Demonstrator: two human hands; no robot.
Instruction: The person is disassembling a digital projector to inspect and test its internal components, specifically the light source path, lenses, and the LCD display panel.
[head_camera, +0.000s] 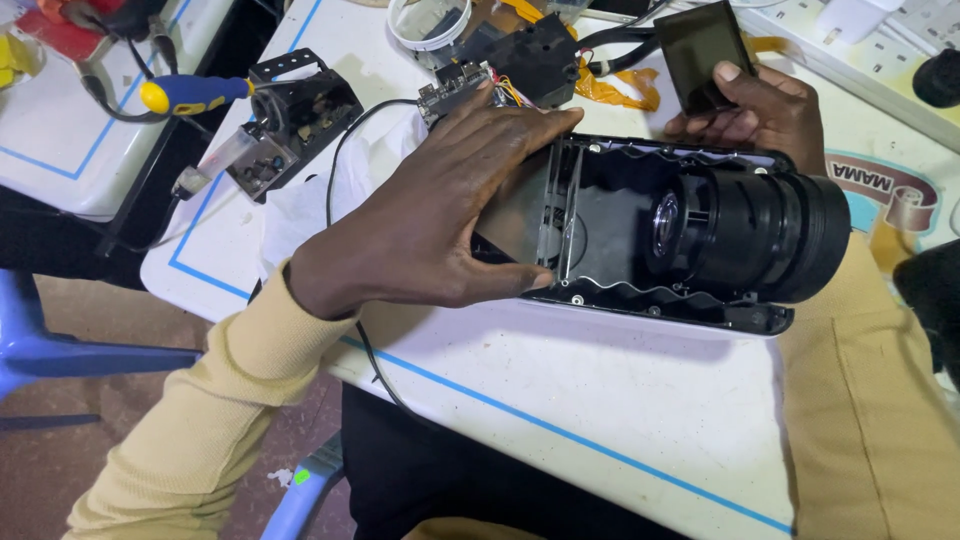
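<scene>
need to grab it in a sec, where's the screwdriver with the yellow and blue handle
In the head view the screwdriver lies at the upper left, bridging the gap between the two white tables, just left of the small black housing and well away from the left hand.
</scene>
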